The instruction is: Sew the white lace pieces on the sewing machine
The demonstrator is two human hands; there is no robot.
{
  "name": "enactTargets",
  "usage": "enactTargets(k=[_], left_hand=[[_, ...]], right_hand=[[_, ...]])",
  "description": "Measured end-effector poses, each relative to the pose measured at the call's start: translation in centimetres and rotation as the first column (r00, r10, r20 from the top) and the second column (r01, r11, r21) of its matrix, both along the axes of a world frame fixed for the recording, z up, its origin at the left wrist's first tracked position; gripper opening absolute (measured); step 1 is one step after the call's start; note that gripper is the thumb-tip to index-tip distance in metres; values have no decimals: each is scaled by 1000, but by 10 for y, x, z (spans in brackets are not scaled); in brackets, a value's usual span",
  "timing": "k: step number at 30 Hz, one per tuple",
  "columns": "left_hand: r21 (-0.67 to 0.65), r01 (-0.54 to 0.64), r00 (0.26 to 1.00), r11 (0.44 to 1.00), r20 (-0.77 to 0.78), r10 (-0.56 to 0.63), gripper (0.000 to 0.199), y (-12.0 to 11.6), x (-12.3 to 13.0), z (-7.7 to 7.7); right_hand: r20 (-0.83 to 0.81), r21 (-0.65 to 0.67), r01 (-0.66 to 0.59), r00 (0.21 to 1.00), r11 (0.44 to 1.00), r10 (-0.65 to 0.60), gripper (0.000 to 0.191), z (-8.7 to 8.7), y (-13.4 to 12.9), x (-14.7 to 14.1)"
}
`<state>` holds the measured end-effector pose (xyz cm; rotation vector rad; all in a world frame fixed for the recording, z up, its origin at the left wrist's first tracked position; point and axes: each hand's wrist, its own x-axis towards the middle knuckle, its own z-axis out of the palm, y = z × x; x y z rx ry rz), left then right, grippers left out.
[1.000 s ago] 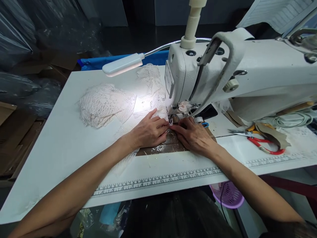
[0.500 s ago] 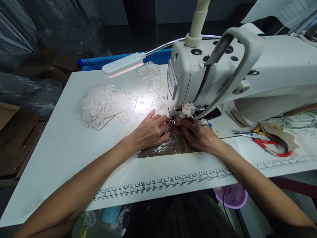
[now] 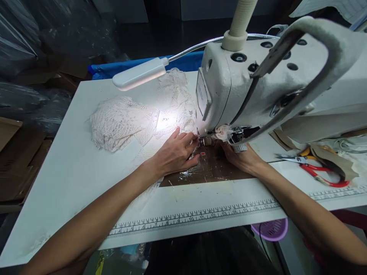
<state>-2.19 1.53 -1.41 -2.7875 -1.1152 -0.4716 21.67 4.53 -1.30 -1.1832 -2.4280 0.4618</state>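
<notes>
My left hand (image 3: 178, 152) rests beside the presser foot (image 3: 205, 141) of a white sewing machine (image 3: 218, 80). Its bent fingers grip a bit of the white lace trim (image 3: 117, 122) at the needle area. More of the lace lies gathered on the table to the left and behind, and a strip runs beneath my left wrist. My right hand (image 3: 243, 158) reaches in behind the presser foot from the right. The machine head and a pale fabric rosette (image 3: 223, 132) cover its fingertips, so their grip is hidden.
A lit lamp (image 3: 140, 73) on a bendable neck hangs over the lace. Red-handled scissors (image 3: 323, 175) and yellow-handled snips lie at right beside brown paper. A ruler tape (image 3: 183, 219) follows the table's front edge. A purple basket (image 3: 271, 230) is below the table.
My right hand has shifted right and back, its fingers now hidden beneath the machine head. My left hand stays nearly in place. The machine looks larger as the view has shifted.
</notes>
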Motion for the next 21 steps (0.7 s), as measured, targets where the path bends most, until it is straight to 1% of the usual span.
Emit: enactTargets(k=[3, 4, 5, 7, 9, 11, 16, 21], left_hand=[[-7, -7, 1000, 1000, 23, 7, 35, -1, 0, 0], [-2, -8, 1000, 1000, 25, 8, 35, -1, 0, 0], [5, -10, 1000, 1000, 25, 10, 35, -1, 0, 0], [15, -16, 1000, 1000, 24, 15, 34, -2, 1, 0], [9, -31, 999, 999, 35, 30, 33, -3, 1, 0], [-2, -58, 997, 998, 60, 58, 33, -4, 2, 0], [-35, -79, 992, 996, 98, 82, 30, -7, 1, 0], [-36, -89, 990, 995, 104, 93, 27, -1, 0, 6]], right_hand=[[-80, -96, -33, 997, 995, 25, 33, -2, -4, 2], [-82, -99, -45, 996, 994, 37, 31, -3, -6, 4], [-72, -77, -43, 997, 996, 38, 29, -4, -8, 6], [-53, 31, 2, 999, 1000, 0, 24, -7, -12, 11], [-66, 155, 54, 997, 986, -44, 19, -9, -14, 14], [-98, 226, 86, 993, 970, -65, 16, -7, -15, 16], [-131, 257, 96, 989, 962, -64, 20, 4, -18, 13], [-63, 290, 94, 995, 952, -79, 22, 6, -20, 7]])
